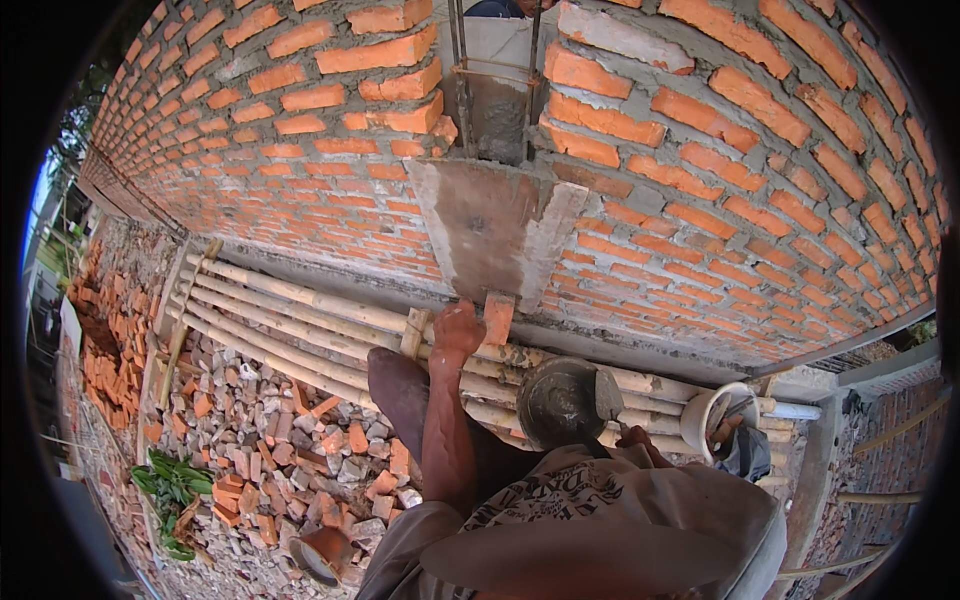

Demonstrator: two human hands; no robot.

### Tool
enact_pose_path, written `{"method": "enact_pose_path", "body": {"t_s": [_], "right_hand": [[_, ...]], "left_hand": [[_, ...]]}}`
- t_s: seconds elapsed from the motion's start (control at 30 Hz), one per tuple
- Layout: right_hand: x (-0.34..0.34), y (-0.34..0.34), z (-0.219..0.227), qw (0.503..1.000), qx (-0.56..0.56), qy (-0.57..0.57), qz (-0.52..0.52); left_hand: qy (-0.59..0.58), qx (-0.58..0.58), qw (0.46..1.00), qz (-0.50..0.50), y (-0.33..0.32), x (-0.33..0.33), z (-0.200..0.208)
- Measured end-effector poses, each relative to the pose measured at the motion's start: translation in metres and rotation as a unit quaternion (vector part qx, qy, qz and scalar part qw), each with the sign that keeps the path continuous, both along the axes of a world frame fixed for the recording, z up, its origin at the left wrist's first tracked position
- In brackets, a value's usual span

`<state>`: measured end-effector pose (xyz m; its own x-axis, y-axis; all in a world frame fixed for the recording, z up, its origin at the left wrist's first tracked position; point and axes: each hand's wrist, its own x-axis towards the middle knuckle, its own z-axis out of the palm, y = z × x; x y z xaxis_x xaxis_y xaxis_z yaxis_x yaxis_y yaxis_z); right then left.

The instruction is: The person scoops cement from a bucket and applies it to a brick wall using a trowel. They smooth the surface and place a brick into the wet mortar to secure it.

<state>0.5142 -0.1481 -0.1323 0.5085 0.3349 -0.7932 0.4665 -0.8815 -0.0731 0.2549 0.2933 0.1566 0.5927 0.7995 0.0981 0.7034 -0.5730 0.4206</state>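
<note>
My left hand (458, 329) is closed at the foot of a mortar-stained board (487, 225) set upright in the brick wall. A short orange brick piece (498, 318) stands on end against that board, with my left fingers at its near side. Lower right, my right hand (640, 440) is partly hidden by my shirt and closed round the handle of a trowel. The grey trowel blade (607, 394) reaches over the rim of a black bucket (548, 412), which holds wet grey mortar.
Bamboo poles (270, 335) form the platform below me. A white bucket (700, 420) with a dark bag stands at right. Broken bricks (300, 450) cover the ground at lower left. Steel bars (461, 75) rise in the wall gap; part of another person shows beyond.
</note>
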Motion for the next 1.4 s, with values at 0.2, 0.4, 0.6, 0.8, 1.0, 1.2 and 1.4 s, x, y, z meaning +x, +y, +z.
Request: {"method": "enact_pose_path", "body": {"t_s": [0.2,0.4,0.6,0.8,1.0,1.2,1.4], "right_hand": [[-0.004,0.001,0.000,0.999,0.012,-0.027,-0.023],[-0.002,-0.001,-0.005,1.000,0.016,-0.017,-0.004],[-0.001,0.000,-0.007,1.000,0.001,-0.021,0.016],[-0.007,0.008,0.017,0.999,-0.005,-0.023,-0.027],[-0.016,0.023,0.059,0.995,-0.025,-0.002,-0.101],[-0.022,0.032,0.085,0.997,-0.013,-0.004,-0.077],[-0.021,0.029,0.072,0.996,-0.026,-0.021,-0.082]], "left_hand": [[0.035,-0.056,0.998,0.003,0.003,0.001,0.004],[0.016,-0.001,1.000,-0.004,-0.001,0.001,0.006],[0.013,-0.010,1.000,-0.001,-0.002,0.001,0.007],[0.047,-0.048,0.998,0.005,0.001,0.002,0.004],[0.042,-0.041,0.998,0.003,0.004,0.002,-0.004],[0.051,-0.048,0.998,0.002,0.001,0.002,0.001],[0.032,-0.038,0.999,0.009,-0.001,0.002,0.001]]}}
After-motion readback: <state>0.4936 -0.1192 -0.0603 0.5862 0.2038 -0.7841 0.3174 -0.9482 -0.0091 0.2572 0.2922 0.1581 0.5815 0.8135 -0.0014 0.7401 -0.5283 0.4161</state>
